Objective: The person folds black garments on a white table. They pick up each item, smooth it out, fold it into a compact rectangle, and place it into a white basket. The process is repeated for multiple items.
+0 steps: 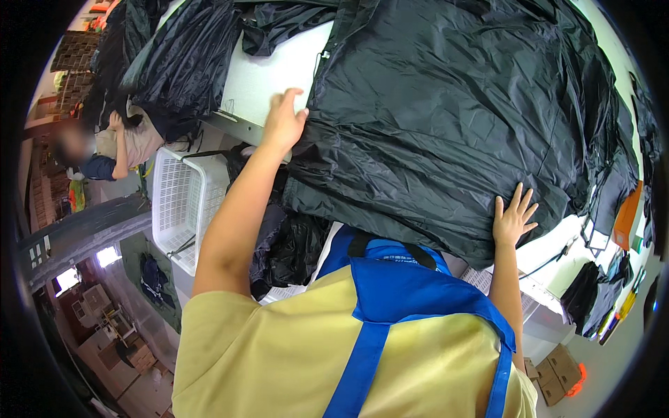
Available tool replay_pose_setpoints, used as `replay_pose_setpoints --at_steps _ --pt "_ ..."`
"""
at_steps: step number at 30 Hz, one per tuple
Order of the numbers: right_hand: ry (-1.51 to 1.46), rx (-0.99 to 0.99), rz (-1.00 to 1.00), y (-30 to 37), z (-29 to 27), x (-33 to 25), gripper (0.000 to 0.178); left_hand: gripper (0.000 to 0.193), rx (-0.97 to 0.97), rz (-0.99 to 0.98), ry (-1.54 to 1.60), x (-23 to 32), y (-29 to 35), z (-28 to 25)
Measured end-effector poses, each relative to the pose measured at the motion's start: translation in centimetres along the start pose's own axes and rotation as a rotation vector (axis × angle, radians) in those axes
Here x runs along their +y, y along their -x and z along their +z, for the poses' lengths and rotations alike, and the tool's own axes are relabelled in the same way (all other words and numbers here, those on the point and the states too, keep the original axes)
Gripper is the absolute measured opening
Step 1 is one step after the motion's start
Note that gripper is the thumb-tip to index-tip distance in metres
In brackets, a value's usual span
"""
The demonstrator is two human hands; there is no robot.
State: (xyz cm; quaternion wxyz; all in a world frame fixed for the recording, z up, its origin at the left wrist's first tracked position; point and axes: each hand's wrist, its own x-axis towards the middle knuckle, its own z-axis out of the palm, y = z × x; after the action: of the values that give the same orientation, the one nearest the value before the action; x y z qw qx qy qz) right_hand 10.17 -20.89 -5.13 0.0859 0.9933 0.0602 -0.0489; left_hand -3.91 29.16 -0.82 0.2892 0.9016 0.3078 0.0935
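A large black garment (439,104) of thin, crinkled, shiny fabric lies spread over the white table (261,80). My right hand (513,217) rests flat on its near right part, fingers spread. At the garment's left edge, my left hand (284,122) hovers over or beside the fabric with its fingers apart and slightly blurred; nothing shows in it. Whether its fingertips touch the cloth I cannot tell. A thin dark cord or zip edge with a small white piece (325,55) runs along the garment's left side.
More black garments (185,63) hang over the table's far left. Left of me stands a white plastic basket (182,198), with dark clothing (296,244) heaped beside it below the table edge. Another person (104,150) works at far left. Cardboard boxes (557,373) sit at lower right.
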Motion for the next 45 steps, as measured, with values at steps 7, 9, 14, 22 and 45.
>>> replay_pose_setpoints --at_steps 7,9,14,22,45 --pt "0.001 0.038 -0.091 0.7 -0.4 -0.9 0.07 0.062 -0.49 0.771 -0.372 2.4 8.0 -0.4" --pt "-0.035 0.038 -0.094 0.6 -0.4 -0.9 0.07 0.069 -0.533 0.699 -0.427 1.6 8.5 0.0" --pt "-0.443 0.238 -0.515 3.3 -3.1 3.5 0.063 0.055 -0.101 0.416 -0.178 -1.1 10.3 -1.2" --pt "-0.332 -0.021 -0.757 10.1 -2.5 7.2 0.058 0.062 -0.256 -0.81 0.719 -4.2 12.4 0.5" --pt "-0.421 0.048 -0.184 -18.0 -4.5 -0.2 0.047 0.051 -0.492 -0.603 0.407 1.8 -9.9 0.9"
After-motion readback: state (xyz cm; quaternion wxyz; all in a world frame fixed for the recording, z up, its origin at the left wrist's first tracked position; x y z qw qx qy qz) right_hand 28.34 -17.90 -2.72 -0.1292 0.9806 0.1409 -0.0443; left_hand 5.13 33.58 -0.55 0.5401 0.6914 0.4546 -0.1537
